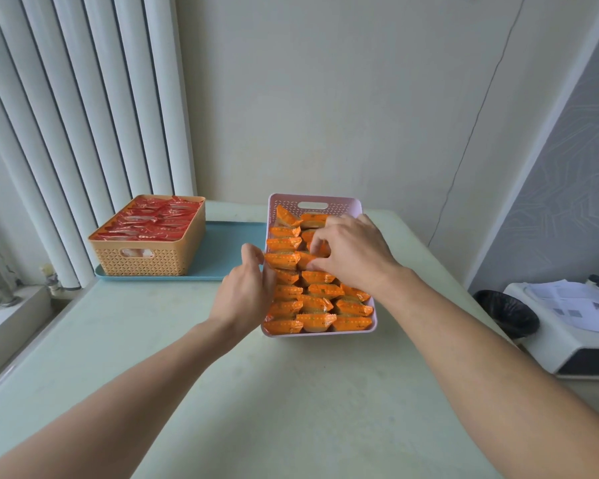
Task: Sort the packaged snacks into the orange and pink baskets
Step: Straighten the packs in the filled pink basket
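Head view: our right hand (355, 252) pinches an orange packet (310, 259) with curled fingers (317, 244), mid-row in the pink basket (315, 201). Our left hand (244, 295), loosely curled, touches a packet at the basket's near-left wall. Packets look light, crinkly, slippery; we'd grip the crimped ends. No print is legible.

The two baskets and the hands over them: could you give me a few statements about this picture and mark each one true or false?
1. The pink basket holds orange packets. True.
2. The orange basket holds red packets. True.
3. The orange basket stands directly on the table. False: it stands on a blue tray.
4. Both hands are over the orange basket. False: the left hand and right hand are at the pink basket.
5. The pink basket stands left of the orange one. False: right.
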Motion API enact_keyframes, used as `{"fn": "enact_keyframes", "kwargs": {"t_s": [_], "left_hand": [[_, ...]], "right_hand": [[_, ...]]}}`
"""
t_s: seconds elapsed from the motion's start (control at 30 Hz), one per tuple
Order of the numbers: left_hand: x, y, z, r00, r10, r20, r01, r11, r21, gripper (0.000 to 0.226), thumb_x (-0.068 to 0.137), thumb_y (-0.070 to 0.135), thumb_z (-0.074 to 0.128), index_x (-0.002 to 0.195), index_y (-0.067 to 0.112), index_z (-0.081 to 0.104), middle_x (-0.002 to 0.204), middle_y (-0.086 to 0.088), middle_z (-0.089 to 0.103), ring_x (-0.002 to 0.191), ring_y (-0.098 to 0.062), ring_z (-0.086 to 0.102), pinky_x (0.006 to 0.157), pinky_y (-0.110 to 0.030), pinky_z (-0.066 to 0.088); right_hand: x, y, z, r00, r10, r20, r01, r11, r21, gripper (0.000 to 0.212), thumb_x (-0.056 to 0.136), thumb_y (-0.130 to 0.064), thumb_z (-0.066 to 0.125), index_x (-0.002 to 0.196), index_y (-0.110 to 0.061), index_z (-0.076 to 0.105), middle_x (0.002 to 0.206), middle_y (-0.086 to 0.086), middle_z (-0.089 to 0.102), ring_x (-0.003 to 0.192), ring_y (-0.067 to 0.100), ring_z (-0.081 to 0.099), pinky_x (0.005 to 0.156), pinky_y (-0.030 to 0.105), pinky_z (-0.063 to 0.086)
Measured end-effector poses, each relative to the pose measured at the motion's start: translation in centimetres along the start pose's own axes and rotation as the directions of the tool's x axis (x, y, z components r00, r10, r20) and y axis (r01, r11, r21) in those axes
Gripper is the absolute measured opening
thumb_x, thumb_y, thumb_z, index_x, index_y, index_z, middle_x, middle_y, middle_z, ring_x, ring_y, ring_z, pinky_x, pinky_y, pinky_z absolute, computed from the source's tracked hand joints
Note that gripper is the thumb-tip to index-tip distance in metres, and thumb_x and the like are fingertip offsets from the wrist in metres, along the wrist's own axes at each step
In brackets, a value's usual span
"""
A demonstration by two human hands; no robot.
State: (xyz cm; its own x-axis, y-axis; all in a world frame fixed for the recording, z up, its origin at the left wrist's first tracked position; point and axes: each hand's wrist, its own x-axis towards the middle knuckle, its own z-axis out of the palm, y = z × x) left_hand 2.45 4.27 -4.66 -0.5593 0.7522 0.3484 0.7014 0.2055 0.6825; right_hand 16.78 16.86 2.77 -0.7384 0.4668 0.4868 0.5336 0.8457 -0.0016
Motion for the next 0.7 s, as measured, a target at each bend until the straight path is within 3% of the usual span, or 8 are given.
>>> {"fn": "enact_keyframes", "kwargs": {"t_s": [0.1, 0.3, 0.37, 0.43, 0.47, 0.53, 0.63, 0.7], "left_hand": [[-0.1, 0.0, -0.2, 1.000, -0.002, 0.013, 0.001, 1.000, 0.008, 0.019, 0.105, 0.043, 0.033, 0.106, 0.024, 0.032, 0.092, -0.008, 0.067, 0.075, -0.030, 0.067, 0.067, -0.053, 0.057], [0.0, 0.4, -0.4, 0.999, -0.014, 0.030, 0.013, 1.000, 0.019, 0.023, 0.105, 0.044, 0.032, 0.108, 0.022, 0.033, 0.095, -0.007, 0.067, 0.076, -0.030, 0.067, 0.068, -0.053, 0.058], [0.1, 0.4, -0.4, 0.999, -0.026, 0.028, 0.026, 0.999, 0.022, 0.023, 0.105, 0.042, 0.032, 0.108, 0.020, 0.034, 0.097, -0.007, 0.065, 0.077, -0.030, 0.066, 0.069, -0.052, 0.057], [0.4, 0.5, -0.4, 0.999, -0.029, 0.035, 0.028, 0.999, 0.025, 0.022, 0.105, 0.042, 0.032, 0.107, 0.020, 0.034, 0.097, -0.009, 0.065, 0.077, -0.031, 0.066, 0.070, -0.052, 0.057], [0.5, 0.3, -0.4, 0.999, -0.032, 0.038, 0.031, 0.999, 0.026, 0.022, 0.105, 0.042, 0.032, 0.106, 0.020, 0.034, 0.097, -0.009, 0.065, 0.078, -0.031, 0.066, 0.070, -0.053, 0.057], [0.6, 0.3, -0.3, 0.998, -0.039, 0.045, 0.038, 0.999, 0.023, 0.022, 0.105, 0.043, 0.031, 0.107, 0.021, 0.033, 0.098, -0.007, 0.063, 0.079, -0.031, 0.066, 0.070, -0.053, 0.058], [0.6, 0.3, -0.2, 0.998, -0.044, 0.046, 0.042, 0.999, 0.028, 0.023, 0.105, 0.045, 0.031, 0.106, 0.022, 0.033, 0.098, -0.008, 0.064, 0.079, -0.031, 0.067, 0.070, -0.053, 0.058], [0.6, 0.2, -0.2, 0.998, -0.041, 0.050, 0.039, 0.999, 0.036, 0.023, 0.104, 0.046, 0.030, 0.106, 0.024, 0.032, 0.098, -0.009, 0.065, 0.080, -0.032, 0.067, 0.070, -0.053, 0.058]], "right_hand": [[0.0, -0.1, -0.1, 0.997, -0.019, 0.073, 0.025, 0.997, -0.078, 0.023, 0.087, -0.043, 0.076, 0.105, -0.030, 0.076, 0.107, -0.008, 0.067, 0.103, 0.015, 0.057, 0.101, 0.038, 0.038], [0.3, 0.6, -0.3, 0.996, -0.028, 0.086, 0.047, 0.973, -0.225, 0.010, 0.093, -0.029, 0.070, 0.098, -0.028, 0.079, 0.099, -0.010, 0.071, 0.103, 0.015, 0.060, 0.097, 0.036, 0.035], [0.2, 0.1, -0.3, 0.982, -0.025, 0.186, 0.045, 0.994, -0.104, 0.017, 0.095, -0.038, 0.067, 0.098, -0.027, 0.080, 0.098, -0.014, 0.070, 0.103, 0.015, 0.063, 0.101, 0.038, 0.039], [0.7, 0.6, -0.9, 0.984, 0.048, 0.170, -0.061, 0.996, 0.069, 0.024, 0.099, -0.042, 0.060, 0.099, -0.028, 0.079, 0.098, -0.019, 0.068, 0.100, 0.015, 0.065, 0.098, 0.035, 0.043], [1.2, 1.3, -1.0, 0.991, 0.083, 0.104, -0.093, 0.991, 0.093, 0.024, 0.101, -0.040, 0.057, 0.106, -0.028, 0.077, 0.107, -0.016, 0.069, 0.106, 0.016, 0.062, 0.097, 0.035, 0.042], [2.1, 3.1, -0.8, 0.992, 0.117, 0.056, -0.115, 0.993, -0.042, 0.031, 0.105, -0.033, 0.051, 0.132, -0.027, 0.065, 0.133, -0.003, 0.064, 0.125, 0.022, 0.050, 0.104, 0.040, 0.038], [2.5, 5.1, 0.4, 0.954, 0.142, 0.264, -0.098, 0.980, -0.171, 0.045, 0.107, -0.029, 0.043, 0.152, -0.026, 0.043, 0.151, 0.006, 0.050, 0.141, 0.028, 0.036, 0.113, 0.046, 0.028], [2.4, 5.6, 1.0, 0.947, 0.137, 0.289, -0.088, 0.980, -0.177, 0.042, 0.108, -0.034, 0.040, 0.149, -0.027, 0.046, 0.148, 0.006, 0.054, 0.141, 0.028, 0.037, 0.116, 0.046, 0.025]]}}
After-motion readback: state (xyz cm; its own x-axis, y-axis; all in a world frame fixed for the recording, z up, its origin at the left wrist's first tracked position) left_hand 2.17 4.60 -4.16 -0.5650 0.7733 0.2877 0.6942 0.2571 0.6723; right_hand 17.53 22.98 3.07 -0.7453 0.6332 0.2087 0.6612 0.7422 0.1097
